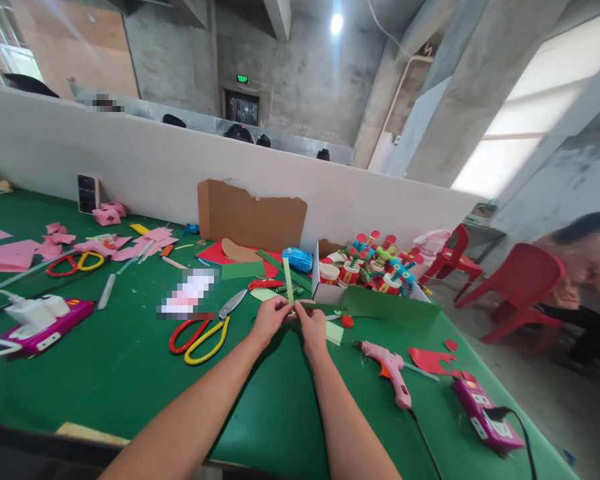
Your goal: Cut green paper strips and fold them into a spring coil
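Open lane on bench [130,360], between left power strip [55,325] and scissors [225,317]. Scissors block left of hands [271,317]; glue gun [394,375] plus cord [424,439] block right. Box [325,292] beyond, then partition [155,157].

paper strip [288,281] — pale green | scissors [225,316] — red and yellow handles | glue gun [394,375]: pink | tabletop [130,387]: green

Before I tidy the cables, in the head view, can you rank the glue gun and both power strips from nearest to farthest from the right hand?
1. Glue gun: just right of the right hand.
2. Right power strip: farther right, near the table's edge.
3. Left power strip: over on the left side.
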Demonstrator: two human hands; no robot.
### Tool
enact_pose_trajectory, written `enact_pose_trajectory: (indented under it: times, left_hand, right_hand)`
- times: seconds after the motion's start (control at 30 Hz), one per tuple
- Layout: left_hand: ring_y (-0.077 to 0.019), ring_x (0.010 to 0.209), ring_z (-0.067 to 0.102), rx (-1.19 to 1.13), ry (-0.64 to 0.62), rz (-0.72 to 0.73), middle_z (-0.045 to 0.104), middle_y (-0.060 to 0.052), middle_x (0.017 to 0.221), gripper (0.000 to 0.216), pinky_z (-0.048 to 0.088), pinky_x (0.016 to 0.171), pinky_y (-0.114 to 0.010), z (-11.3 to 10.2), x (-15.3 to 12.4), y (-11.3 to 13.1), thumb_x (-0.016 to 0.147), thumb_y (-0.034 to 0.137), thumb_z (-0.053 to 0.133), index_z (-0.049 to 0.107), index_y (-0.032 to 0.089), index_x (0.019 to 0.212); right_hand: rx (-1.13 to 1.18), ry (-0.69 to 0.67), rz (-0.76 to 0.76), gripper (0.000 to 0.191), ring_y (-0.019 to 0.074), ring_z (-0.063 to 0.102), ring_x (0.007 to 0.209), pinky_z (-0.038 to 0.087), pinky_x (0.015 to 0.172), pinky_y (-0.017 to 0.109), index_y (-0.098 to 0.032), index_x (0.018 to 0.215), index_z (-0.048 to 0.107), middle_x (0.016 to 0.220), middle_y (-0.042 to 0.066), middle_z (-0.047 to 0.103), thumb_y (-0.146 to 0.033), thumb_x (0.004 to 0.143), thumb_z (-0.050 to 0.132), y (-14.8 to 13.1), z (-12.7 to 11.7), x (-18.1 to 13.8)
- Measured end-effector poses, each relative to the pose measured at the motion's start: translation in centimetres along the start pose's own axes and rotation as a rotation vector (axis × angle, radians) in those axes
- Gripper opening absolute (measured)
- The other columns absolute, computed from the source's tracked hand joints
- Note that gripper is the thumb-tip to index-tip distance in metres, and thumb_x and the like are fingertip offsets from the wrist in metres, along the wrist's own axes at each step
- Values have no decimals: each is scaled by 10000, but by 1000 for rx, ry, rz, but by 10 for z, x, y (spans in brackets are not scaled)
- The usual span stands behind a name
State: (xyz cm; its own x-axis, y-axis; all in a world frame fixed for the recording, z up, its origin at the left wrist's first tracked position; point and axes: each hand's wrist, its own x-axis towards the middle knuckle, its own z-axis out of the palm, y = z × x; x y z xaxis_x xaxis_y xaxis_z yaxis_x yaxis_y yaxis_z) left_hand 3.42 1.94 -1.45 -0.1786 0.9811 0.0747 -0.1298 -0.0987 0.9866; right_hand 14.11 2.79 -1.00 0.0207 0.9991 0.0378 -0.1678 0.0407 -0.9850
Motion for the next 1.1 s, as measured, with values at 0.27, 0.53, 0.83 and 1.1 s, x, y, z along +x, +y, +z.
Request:
enact_pose_trajectory:
  times: [0.27,0.53,0.83,1.1]
  left_hand:
    - [-105,471,504,25,-21,-5,590,18,508,267,392,479,-218,0,-4,6,580,402,725,605,164,599]
    - [-115,542,546,-167,-65,11,649,0,608,255,444,555,-239,1,-7,13,600,366,737,675,149,719]
    - [-103,542,555,-340,-87,-77,613,12,577,369,416,538,-222,3,-7,12,537,436,809,606,146,642]
    - [-100,558,549,-312,-113,-83,598,10,604,404,437,568,-240,1,-7,11,558,480,782,579,145,655]
  right_hand:
    - [257,-21,169,330,95,504,446,424,478,223,-150,700,669,474,-45,572,-370,505,818,-3,1,0]
    - [446,-80,216,303,63,482,445,435,482,194,-139,664,649,507,-34,585,-290,503,856,-10,-1,2]
    - [439,-153,252,313,54,480,464,426,461,171,-135,670,652,542,-30,598,-295,503,863,-13,1,0]
    - [398,-160,255,291,67,476,450,454,488,201,-143,659,642,520,-32,567,-318,534,838,-13,-1,-1]
